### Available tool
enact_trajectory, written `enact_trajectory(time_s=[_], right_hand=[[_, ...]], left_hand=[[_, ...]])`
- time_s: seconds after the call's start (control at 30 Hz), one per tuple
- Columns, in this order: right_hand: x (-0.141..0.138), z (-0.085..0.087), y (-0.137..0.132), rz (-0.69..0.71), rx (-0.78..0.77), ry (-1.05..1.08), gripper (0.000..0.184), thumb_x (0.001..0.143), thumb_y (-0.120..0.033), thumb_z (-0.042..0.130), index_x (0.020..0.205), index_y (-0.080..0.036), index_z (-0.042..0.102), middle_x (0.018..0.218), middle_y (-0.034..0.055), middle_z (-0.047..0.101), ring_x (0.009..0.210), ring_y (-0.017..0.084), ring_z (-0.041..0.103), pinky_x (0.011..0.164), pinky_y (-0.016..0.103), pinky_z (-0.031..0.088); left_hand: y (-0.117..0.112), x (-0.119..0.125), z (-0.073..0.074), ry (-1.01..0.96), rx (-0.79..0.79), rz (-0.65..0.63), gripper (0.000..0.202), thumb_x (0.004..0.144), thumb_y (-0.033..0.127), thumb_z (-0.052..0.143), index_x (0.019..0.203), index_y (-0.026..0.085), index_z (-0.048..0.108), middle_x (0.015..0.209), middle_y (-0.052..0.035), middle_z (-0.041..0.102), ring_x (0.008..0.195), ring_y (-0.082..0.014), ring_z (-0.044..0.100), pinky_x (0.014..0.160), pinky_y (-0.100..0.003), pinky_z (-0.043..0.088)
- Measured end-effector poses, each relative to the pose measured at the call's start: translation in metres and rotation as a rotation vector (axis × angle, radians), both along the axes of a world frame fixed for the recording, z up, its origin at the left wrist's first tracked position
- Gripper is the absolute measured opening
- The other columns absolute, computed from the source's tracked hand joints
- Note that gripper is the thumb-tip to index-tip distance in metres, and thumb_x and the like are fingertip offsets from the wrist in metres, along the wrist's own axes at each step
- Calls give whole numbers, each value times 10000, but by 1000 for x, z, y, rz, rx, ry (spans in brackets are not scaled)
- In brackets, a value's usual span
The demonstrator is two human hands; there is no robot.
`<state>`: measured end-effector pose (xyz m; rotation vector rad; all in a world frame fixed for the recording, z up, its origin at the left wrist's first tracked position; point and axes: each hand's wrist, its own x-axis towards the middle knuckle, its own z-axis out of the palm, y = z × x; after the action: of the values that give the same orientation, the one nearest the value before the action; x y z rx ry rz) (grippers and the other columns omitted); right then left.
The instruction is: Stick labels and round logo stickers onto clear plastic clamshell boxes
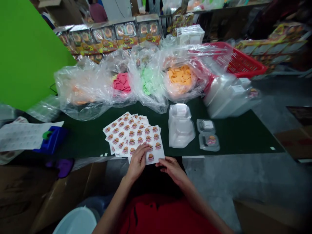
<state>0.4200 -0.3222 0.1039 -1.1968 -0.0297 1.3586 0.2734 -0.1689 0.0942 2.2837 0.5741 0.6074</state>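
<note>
A sheet of burger stickers [156, 139] lies on top of several fanned sticker sheets [119, 130] at the table's near edge. My left hand [138, 161] is closed over the lower left of that top sheet, its fingertips beside one sticker. At the lower right corner, my right hand [172, 167] pinches the sheet between thumb and fingers. Right of the sheets stands a stack of clear plastic clamshell boxes [181, 128]. Beyond it lies an opened clamshell box [209, 141] with a burger sticker on one half.
Clear bags of orange pieces [180, 75], pink pieces [122, 82] and green pieces [146, 79] line the table's back. Behind are packaged toy sets [126, 35] and a red basket [246, 63]. More clear boxes [229, 97] stand at right, a blue tape dispenser [52, 139] at left.
</note>
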Motion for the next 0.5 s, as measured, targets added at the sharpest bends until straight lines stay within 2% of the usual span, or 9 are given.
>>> enact_trajectory(time_s=[0.07, 0.13, 0.23, 0.37, 0.5], right_hand=[[-4, 2, 2, 16, -19, -30, 547, 556, -566, 986, 888, -164, 821, 833, 82, 807, 742, 178, 728, 600, 234, 464], [-10, 2, 4, 28, -24, -51, 523, 563, -557, 978, 860, -155, 822, 833, 92, 809, 721, 177, 725, 577, 228, 447], [-17, 1, 6, 13, -23, -66, 499, 578, -555, 966, 840, -155, 824, 816, 95, 809, 728, 180, 728, 580, 225, 447], [-22, 1, 11, 1, 36, -132, 486, 644, -592, 919, 837, -153, 835, 809, 112, 809, 758, 202, 728, 586, 236, 461], [-23, 1, 17, 57, 115, -295, 433, 754, -593, 828, 809, -164, 834, 793, 91, 798, 726, 201, 695, 607, 267, 505]], left_hand=[[1, 2, 0, -14, 3, -21, 342, 1068, 147, 433, 1282, 225, 688, 1425, -113, 687, 1425, -257, 586, 1233, -571, 450], [0, 4, 6, -29, 17, -38, 306, 1067, 158, 459, 1252, 216, 697, 1404, -121, 695, 1396, -254, 605, 1206, -549, 477], [-10, 1, 26, -19, 101, -17, 206, 1063, 204, 530, 1143, 204, 720, 1271, -120, 738, 1264, -255, 665, 1103, -493, 540], [-28, -9, 51, 128, 274, -8, 147, 1048, 247, 599, 1009, 206, 734, 1019, -80, 767, 984, -246, 693, 904, -441, 549], [-33, -13, 55, 153, 361, 7, 148, 1042, 204, 585, 1044, 190, 733, 1018, -81, 781, 954, -248, 700, 876, -423, 532]])
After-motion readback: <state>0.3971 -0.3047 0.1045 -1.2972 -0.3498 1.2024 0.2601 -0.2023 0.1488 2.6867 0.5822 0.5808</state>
